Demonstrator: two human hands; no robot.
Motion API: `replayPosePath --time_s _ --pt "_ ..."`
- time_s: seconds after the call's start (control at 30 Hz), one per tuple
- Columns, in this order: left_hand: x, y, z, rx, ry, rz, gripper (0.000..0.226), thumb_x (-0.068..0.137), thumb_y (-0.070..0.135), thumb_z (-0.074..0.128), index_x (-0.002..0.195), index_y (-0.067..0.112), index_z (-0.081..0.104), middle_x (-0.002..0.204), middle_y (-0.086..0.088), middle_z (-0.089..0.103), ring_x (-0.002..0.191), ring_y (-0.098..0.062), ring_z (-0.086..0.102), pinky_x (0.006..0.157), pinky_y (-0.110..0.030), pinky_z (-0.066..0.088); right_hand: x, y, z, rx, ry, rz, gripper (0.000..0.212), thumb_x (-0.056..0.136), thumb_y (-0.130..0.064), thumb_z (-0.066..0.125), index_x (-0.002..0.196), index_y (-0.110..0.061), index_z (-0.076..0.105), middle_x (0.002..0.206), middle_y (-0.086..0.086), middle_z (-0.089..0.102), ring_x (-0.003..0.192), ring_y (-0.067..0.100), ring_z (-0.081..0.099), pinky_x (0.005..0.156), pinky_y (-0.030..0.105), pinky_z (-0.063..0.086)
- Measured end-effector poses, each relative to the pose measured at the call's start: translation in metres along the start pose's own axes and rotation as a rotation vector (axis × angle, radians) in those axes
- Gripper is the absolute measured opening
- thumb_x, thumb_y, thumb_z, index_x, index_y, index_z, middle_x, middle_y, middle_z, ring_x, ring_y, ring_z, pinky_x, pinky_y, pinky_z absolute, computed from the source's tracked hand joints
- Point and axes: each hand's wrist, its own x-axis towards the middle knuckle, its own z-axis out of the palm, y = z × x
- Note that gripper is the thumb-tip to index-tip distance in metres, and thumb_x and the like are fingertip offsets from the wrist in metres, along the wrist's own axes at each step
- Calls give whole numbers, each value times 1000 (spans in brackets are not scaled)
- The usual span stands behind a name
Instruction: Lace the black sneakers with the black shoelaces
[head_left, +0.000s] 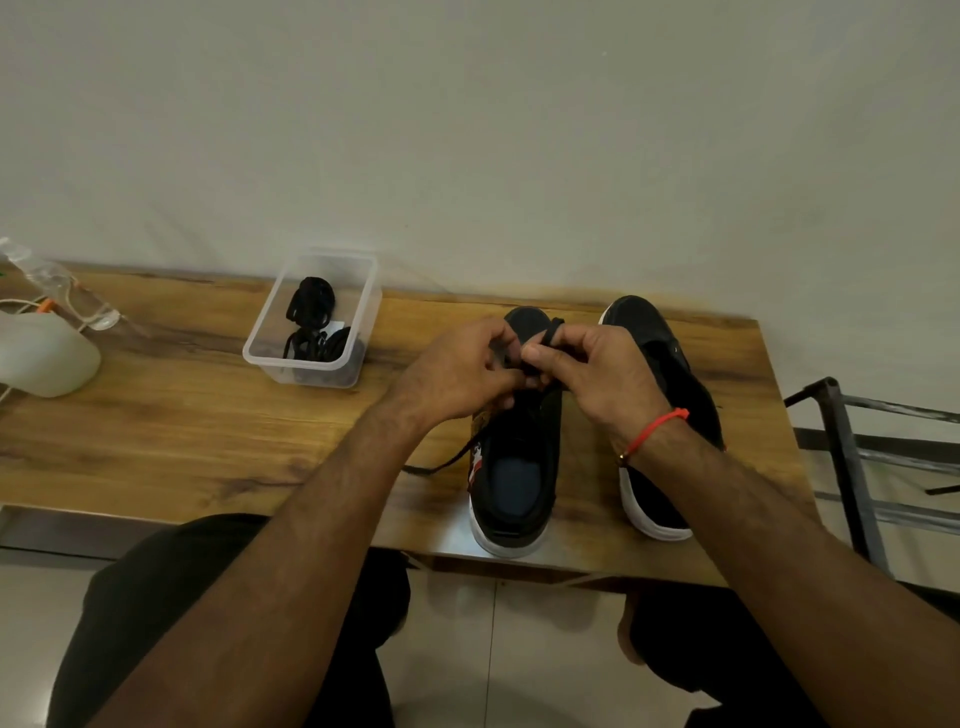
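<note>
Wooden counter (182, 415) against a pale wall, carrying two black sneakers with white soles, side by side, toes toward the wall. Left sneaker (519, 467): opening facing up, dark insole visible, red and white marking on its outer side. Right sneaker (660, 332): just beside it, partly covered by the right forearm. Left hand (457, 369): fingers curled, pinching a black shoelace (550, 332) over the front part of the left sneaker. Right hand (602, 364): fingers curled, pinching the same shoelace, a loop of which stands above its fingertips; red thread band (657, 428) on the wrist. One free lace end trails onto the counter left of the left sneaker. Clear plastic tub (270, 332), left of the sneakers and well apart, holding bundled black laces (311, 301). White rounded container (47, 358) near the counter's left end. Metal frame (852, 457) at far right, beside the counter.
</note>
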Motion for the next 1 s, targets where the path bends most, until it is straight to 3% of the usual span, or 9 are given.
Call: replayPosePath --time_s 0.1,0.17,0.23,0.37,0.5,0.7,0.8,1.0 --pt "2 -4 0 169 55 174 19 91 31 74 108 29 66 76 8 67 63 -1 60 55 -15 44 0 0 -2 -16 -19 -22 4 91 -10 70 90 -10 74 89 12 73 71 16 66 78 39 61" --pt "4 -5 -1 231 57 265 9 93 28 66 101 29 71 87 6 68 77 -9 61 64 -24 48 1 1 -4 -26 -19 -33 6 91 -11 70 89 -15 74 90 14 73 72 19 66 79 42 61" --pt "6 -7 -1 261 70 287 11 94 22 62 96 23 73 90 0 67 78 -12 59 64 -28 45 1 1 -4 -24 -25 -34 8 90 -10 70 90 -18 74 92 12 74 75 21 67 80 44 61" --pt "6 -7 3 271 89 237 13 96 20 60 102 17 70 97 -1 66 70 -6 55 61 -22 43 0 3 -5 -49 -17 -18 12 88 -11 73 91 -22 75 89 9 75 84 25 72 85 44 60" --pt "6 -7 -2 266 74 196 12 96 21 64 106 19 70 99 3 68 69 -4 59 60 -23 49 0 3 -7 -42 14 3 10 84 -10 77 93 -11 74 85 11 75 81 27 73 84 43 61" --pt "3 -3 -17 145 43 66 19 79 33 84 85 29 67 88 4 70 73 -19 72 59 -35 63 2 5 -11 -67 46 46 12 83 -11 78 93 -10 71 77 6 75 75 17 74 82 38 62" --pt "2 -2 -24 120 30 45 21 77 31 85 84 27 65 86 1 71 71 -13 70 59 -32 63 1 3 -13 -44 50 58 13 83 -9 78 93 -8 71 78 8 75 75 17 74 79 36 63" --pt "-2 -4 -34 203 37 -14 17 83 27 82 88 20 67 81 3 72 62 -6 68 58 -31 61 -1 -3 -19 -87 -90 137 12 79 -13 82 88 -13 74 81 4 77 81 15 75 84 37 61"
